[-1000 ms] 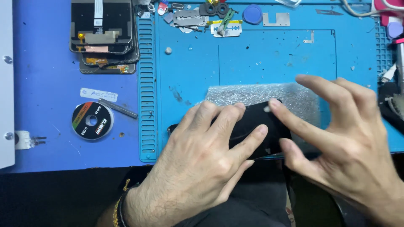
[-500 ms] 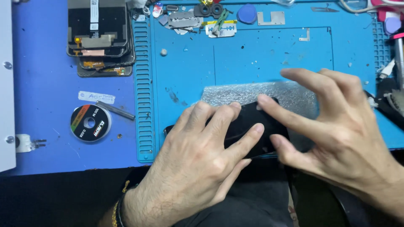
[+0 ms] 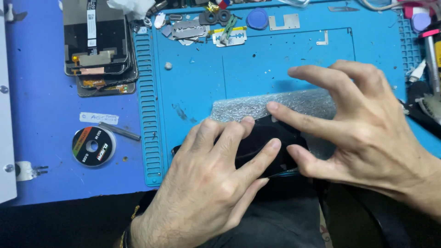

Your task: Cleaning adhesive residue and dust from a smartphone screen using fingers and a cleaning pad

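Note:
A black phone (image 3: 264, 138) lies on a sheet of bubble wrap (image 3: 243, 106) at the near edge of a blue work mat (image 3: 202, 73). My left hand (image 3: 206, 188) lies flat on the phone's left part, fingers together, holding it down. My right hand (image 3: 367, 133) comes in from the right with fingers spread. Its index fingertip touches the phone's far edge and its thumb presses the near edge, so it pinches the right end. Most of the phone is hidden under both hands.
A stack of phone screens (image 3: 98, 50) lies at the far left, with a small reel of wire (image 3: 93, 146) nearer me. Razor blades (image 3: 188, 31), small metal parts and a blue round cap (image 3: 257, 18) line the mat's far edge. Tools (image 3: 429, 50) stand at the right.
My right hand has slid a little to the left over the phone, and its index finger now reaches the far edge. My left hand stays in place.

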